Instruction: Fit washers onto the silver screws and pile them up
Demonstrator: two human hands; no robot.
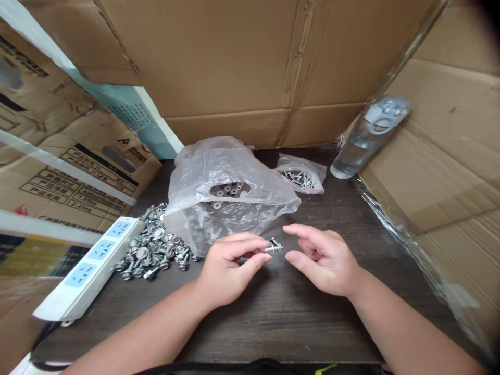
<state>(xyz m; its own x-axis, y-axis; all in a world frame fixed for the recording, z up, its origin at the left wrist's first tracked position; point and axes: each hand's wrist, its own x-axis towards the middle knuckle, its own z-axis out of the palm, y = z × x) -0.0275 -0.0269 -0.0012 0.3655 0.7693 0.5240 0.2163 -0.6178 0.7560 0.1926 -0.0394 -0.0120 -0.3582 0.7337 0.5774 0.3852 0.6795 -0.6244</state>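
Observation:
Near the middle of the dark table point(250, 333), my left hand point(230, 268) pinches a small silver bolt point(274, 248) between thumb and forefinger. What looks like a second small screw lies across it; the exact parts are too small to tell. My right hand point(326, 258) is just to the right of the bolt, thumb and forefinger apart, with nothing visible between them. Behind my left hand is a translucent plastic bag point(219, 166), with washers point(230, 190) showing through its opening. A pile of flanged bolts point(156, 245) lies left of the bag.
A white power strip point(94, 265) stands at the left beside the bolts. A small zip bag of screws point(300, 177) lies behind my right hand. At the back right, a clear water bottle point(361, 143) appears tilted. Cardboard walls point(226, 57) enclose the back and sides.

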